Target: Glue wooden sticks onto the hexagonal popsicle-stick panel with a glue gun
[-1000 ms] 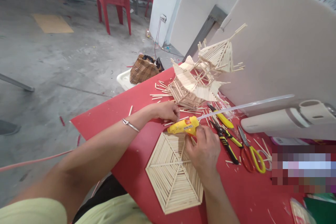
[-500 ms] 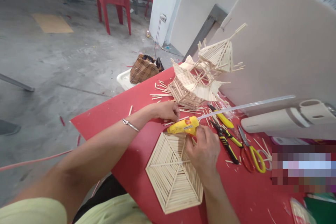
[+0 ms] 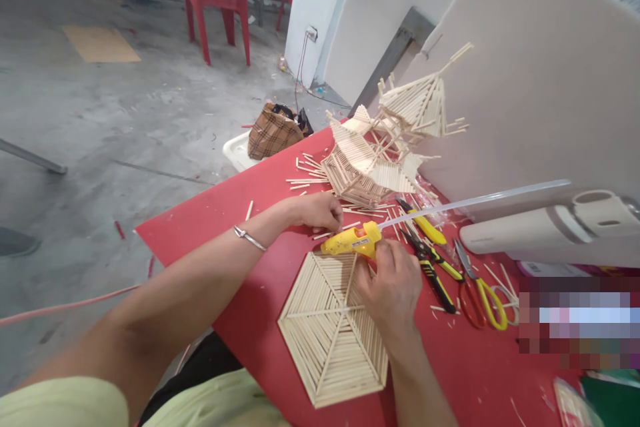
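My right hand (image 3: 393, 280) is wrapped round the handle of a yellow hot glue gun (image 3: 353, 240). A long clear glue stick (image 3: 475, 202) juts from the gun's back, and its nozzle points left. Below the gun lies a flat hexagonal panel (image 3: 320, 340) of thin wooden sticks, with ribs meeting at its middle; my right hand hides part of its right side. Just beyond the nozzle, my left hand (image 3: 320, 211) is closed in a pinch near loose sticks; what it holds, if anything, is hidden. Behind it stands a tiered stick model (image 3: 370, 160) with pointed roofs.
On the red table (image 3: 200, 213), pliers (image 3: 433, 273), a yellow-handled cutter (image 3: 425, 223) and scissors (image 3: 483, 293) lie right of my right hand. A white tumbler (image 3: 525, 230) lies by the wall. Loose sticks (image 3: 307, 180) surround the model. A plaid bag (image 3: 275, 133) sits past the table edge.
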Tool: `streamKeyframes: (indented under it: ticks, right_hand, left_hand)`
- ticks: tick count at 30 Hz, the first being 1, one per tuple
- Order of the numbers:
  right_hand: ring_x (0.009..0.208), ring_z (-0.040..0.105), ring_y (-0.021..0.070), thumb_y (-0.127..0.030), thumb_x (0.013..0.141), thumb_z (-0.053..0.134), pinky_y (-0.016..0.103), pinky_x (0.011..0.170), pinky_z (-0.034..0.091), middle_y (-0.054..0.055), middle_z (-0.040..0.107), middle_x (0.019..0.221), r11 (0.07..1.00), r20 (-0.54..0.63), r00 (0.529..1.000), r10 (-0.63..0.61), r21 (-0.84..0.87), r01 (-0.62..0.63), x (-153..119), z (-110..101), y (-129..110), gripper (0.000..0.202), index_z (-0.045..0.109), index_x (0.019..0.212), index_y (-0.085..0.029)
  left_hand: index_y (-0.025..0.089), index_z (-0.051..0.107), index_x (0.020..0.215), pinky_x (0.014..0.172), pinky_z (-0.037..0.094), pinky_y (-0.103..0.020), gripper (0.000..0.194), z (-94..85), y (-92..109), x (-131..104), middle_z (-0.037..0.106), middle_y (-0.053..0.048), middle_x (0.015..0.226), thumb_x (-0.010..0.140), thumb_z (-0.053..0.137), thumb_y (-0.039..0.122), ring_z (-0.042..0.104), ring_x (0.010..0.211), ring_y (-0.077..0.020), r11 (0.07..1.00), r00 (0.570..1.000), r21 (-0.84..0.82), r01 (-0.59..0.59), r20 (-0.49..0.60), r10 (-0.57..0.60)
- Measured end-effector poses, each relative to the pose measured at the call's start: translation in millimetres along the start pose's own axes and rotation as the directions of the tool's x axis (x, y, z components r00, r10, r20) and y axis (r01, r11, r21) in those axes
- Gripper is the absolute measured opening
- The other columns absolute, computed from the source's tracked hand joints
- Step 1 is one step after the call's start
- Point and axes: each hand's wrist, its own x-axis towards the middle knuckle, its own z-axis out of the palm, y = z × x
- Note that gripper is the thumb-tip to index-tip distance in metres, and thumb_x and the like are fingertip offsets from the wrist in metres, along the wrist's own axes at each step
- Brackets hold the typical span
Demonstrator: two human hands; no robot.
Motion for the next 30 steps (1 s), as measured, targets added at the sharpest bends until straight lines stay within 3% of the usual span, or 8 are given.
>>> streamKeyframes:
  ticks: [11, 30]
  right_hand:
    - [0.084, 0.058, 0.0224, -0.022, 0.088, 0.059, 0.035, 0.071, 0.038, 0.008, 0.065, 0.092, 1.000, 0.006, 1.000, 0.002, -0.026, -0.001, -0.5, -1.6, 2.4, 0.017, 0.056, 0.104, -0.015]
    - [0.084, 0.059, 0.0221, -0.022, 0.088, 0.059, 0.035, 0.073, 0.039, 0.008, 0.066, 0.092, 0.999, -0.002, 0.999, 0.033, -0.039, -0.033, -0.7, -2.7, 6.0, 0.018, 0.058, 0.105, -0.015]
  left_hand:
    - [0.015, 0.063, 0.065, 0.041, 0.031, -0.022, 0.007, 1.0, 5.2, -2.9, 0.052, 0.003, 0.042, 0.072, 0.062, 0.013, 0.047, 0.039, -0.0105, 0.998, 0.999, -0.053, 0.039, -0.001, -0.039]
    - [0.014, 0.066, 0.068, 0.042, 0.030, -0.022, 0.006, -0.9, 1.5, 0.7, 0.053, 0.003, 0.042, 0.074, 0.064, 0.016, 0.046, 0.039, -0.0102, 1.000, 1.000, -0.013, 0.007, 0.014, -0.007]
